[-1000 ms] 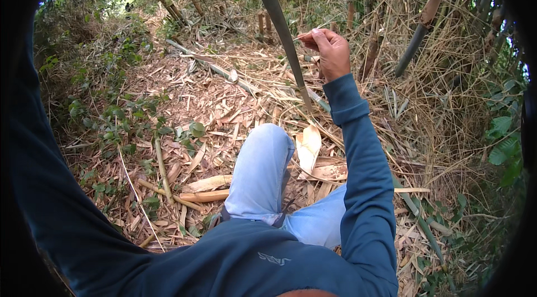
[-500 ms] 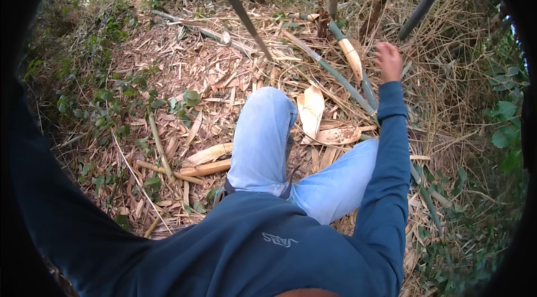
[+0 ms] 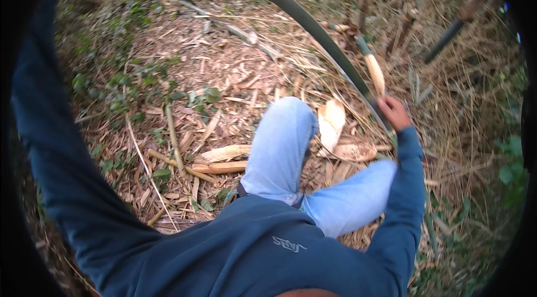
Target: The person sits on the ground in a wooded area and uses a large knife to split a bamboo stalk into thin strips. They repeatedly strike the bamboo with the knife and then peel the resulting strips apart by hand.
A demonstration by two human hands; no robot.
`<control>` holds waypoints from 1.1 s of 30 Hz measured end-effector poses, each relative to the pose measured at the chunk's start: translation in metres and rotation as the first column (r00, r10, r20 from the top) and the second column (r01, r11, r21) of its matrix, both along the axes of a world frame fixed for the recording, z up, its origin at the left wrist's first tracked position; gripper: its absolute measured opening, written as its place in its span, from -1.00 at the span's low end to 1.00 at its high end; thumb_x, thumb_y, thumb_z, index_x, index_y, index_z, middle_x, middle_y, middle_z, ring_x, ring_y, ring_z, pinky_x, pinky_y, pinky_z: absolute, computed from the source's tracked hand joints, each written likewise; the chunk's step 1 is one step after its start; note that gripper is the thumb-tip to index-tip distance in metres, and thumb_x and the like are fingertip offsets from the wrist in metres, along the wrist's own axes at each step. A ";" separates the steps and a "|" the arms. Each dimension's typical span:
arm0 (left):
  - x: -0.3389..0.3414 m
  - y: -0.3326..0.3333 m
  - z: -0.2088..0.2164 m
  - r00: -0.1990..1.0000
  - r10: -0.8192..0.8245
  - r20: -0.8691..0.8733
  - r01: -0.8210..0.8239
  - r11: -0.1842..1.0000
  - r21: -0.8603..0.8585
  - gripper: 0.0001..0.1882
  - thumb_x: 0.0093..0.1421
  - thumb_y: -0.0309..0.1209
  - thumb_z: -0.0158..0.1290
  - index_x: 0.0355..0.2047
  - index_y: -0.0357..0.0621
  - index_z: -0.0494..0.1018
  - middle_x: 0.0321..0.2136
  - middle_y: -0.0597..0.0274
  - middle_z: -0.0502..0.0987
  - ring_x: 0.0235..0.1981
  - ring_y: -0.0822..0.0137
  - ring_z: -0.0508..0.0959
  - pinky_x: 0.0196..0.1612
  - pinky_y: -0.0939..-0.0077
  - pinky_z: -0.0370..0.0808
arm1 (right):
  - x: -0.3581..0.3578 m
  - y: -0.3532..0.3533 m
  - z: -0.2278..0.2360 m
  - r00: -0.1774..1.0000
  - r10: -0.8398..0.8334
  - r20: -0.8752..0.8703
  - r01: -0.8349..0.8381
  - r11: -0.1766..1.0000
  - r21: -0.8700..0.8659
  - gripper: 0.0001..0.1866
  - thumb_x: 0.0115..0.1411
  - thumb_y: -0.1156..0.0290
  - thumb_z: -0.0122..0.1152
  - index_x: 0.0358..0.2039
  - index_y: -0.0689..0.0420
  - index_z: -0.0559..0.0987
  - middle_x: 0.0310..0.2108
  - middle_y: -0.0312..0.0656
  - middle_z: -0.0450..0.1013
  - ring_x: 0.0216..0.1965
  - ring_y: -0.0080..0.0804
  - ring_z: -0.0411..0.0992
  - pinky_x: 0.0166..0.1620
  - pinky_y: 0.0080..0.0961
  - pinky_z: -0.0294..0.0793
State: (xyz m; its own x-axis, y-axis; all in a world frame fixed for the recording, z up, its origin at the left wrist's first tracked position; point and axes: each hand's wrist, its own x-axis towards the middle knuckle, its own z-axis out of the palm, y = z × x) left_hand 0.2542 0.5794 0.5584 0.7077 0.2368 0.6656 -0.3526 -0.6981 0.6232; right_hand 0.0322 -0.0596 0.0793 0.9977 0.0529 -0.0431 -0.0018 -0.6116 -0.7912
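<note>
the largest thing is the ground litter [image 3: 224,76] of tan bamboo chips, spread across the middle of the frame. over it, at the bottom, come a dark blue sweatshirt [image 3: 224,252] and pale blue jeans [image 3: 282,149], knees bent. a long green bamboo strip [image 3: 312,24] arches from the top centre down to the right of centre, its lower end beside the right hand [image 3: 394,111]. that hand's fingers are partly curled at the strip's edge (blur hides whether they grip or merely touch). the left hand is out of view, so i cannot tell its state. the step in hand looks like handling the strip near its lower end; the next move would seem to call for a sure hold, clear of the thin edge. above the hand lies a part-shaved green bamboo pole [image 3: 373,70]; smaller still is a pale bamboo sheath [image 3: 331,121], right of the knee. i see no container.
</note>
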 end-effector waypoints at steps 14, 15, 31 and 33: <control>0.096 -0.160 -0.330 0.962 -0.139 -0.234 0.001 0.863 -0.506 -0.38 0.17 -0.15 0.03 0.06 -0.43 0.19 -0.33 -0.05 0.40 -0.29 0.31 0.49 -0.39 0.35 0.56 | -0.096 -0.025 -0.013 0.892 -0.297 0.339 0.435 0.768 -0.470 -0.48 0.13 -0.03 0.17 -0.56 0.27 0.55 -0.69 0.01 0.38 -0.57 -0.05 0.35 -0.07 -0.19 0.31; 0.069 -0.195 -0.370 0.968 -0.143 -0.208 0.098 0.972 -0.212 -0.52 0.16 -0.21 0.07 -0.05 -0.34 0.33 -0.27 -0.03 0.42 -0.16 0.24 0.45 -0.20 0.31 0.48 | -0.079 -0.004 -0.005 0.882 -0.228 0.412 0.427 0.757 -0.496 -0.49 0.13 -0.03 0.17 -0.56 0.26 0.56 -0.71 0.00 0.38 -0.58 -0.05 0.36 -0.03 -0.19 0.31; -0.129 -0.374 -0.499 -0.050 -0.716 -0.696 0.978 0.106 -0.179 -0.63 0.26 -0.11 -0.04 -0.26 -0.18 0.53 -0.51 0.06 0.53 -0.45 0.23 0.51 -0.32 0.32 0.42 | -0.024 0.098 0.021 0.977 -0.055 -0.207 -0.030 0.921 -0.389 -0.58 0.17 0.06 0.06 -0.30 0.19 0.62 -0.45 0.19 0.49 -0.37 0.16 0.46 -0.24 -0.06 0.41; -0.130 -0.378 -0.499 -0.001 -0.654 -0.756 0.982 0.144 -0.125 -0.63 0.26 -0.13 -0.02 -0.33 -0.24 0.51 -0.58 0.11 0.48 -0.52 0.26 0.45 -0.38 0.32 0.38 | -0.045 0.080 0.040 0.969 -0.088 -0.229 -0.011 0.917 -0.399 -0.57 0.18 0.06 0.09 -0.19 0.18 0.58 -0.34 0.14 0.51 -0.26 0.04 0.49 -0.14 -0.16 0.43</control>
State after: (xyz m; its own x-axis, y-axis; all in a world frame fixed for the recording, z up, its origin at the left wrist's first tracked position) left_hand 0.1243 0.2014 0.0595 0.3589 -0.9232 -0.1372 -0.5663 -0.3323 0.7542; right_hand -0.0125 0.0199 0.1197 0.9560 -0.0562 -0.2878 -0.1890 -0.8684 -0.4584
